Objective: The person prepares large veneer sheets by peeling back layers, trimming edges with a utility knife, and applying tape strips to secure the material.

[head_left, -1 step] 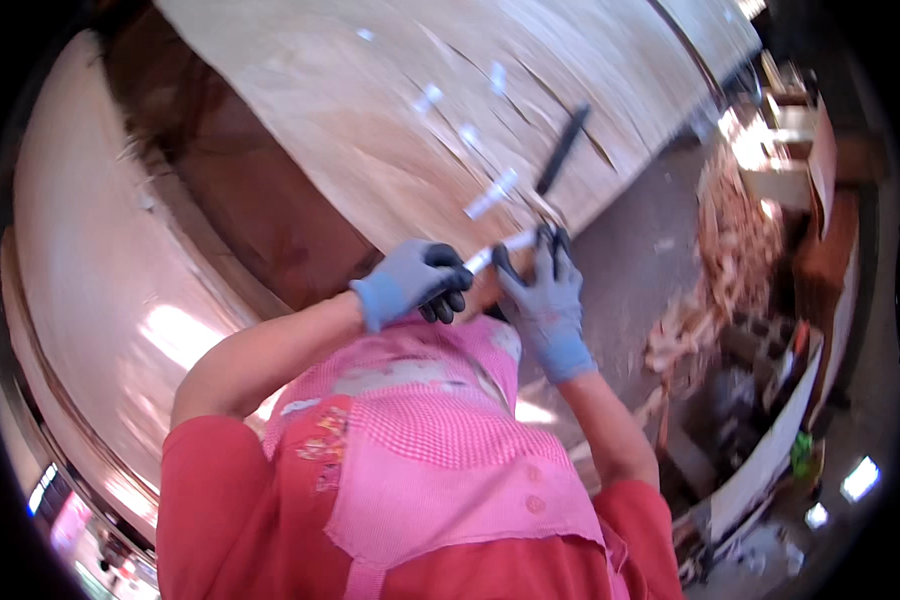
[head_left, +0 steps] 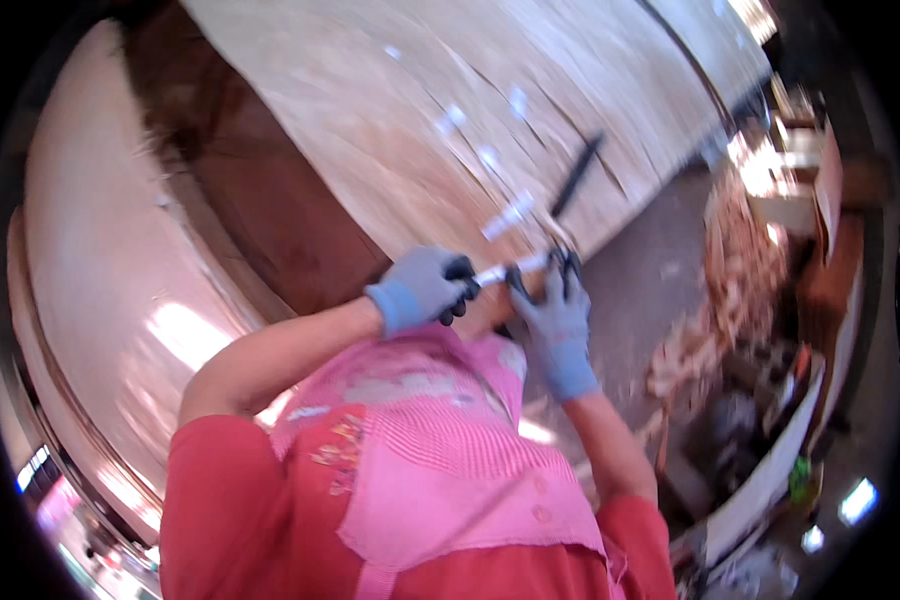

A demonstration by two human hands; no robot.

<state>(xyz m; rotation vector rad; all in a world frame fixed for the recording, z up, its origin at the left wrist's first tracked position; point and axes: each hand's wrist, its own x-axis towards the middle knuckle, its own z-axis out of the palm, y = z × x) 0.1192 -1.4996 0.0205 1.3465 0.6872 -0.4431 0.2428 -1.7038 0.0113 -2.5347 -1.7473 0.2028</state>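
Note:
My left hand (head_left: pixel 422 290), in a grey-blue glove with black fingertips, is closed with its curled fingers at the left end of a short white strip (head_left: pixel 515 269) that looks like tape. My right hand (head_left: pixel 558 325), gloved alike, pinches the strip near its other end. The strip is stretched between both hands over the near edge of a pale wood veneer sheet (head_left: pixel 340 120). Just beyond my right hand, a dark, long-handled tool (head_left: pixel 577 175) lies on the sheet; its near end is blurred. Several white tape pieces (head_left: pixel 508 216) stick to the sheet along its cracks.
A reddish-brown surface (head_left: pixel 280 205) shows left of the sheet, and another large pale sheet (head_left: pixel 100 230) curves along the far left. Veneer scraps (head_left: pixel 740 260) are heaped at the right, beside a brown wooden box-like piece (head_left: pixel 830 275). Grey floor (head_left: pixel 635 270) lies between.
The whole view has shifted slightly, so most things sit a little lower and further right. Both hands still hold the strip at nearly the same spot by the sheet's edge.

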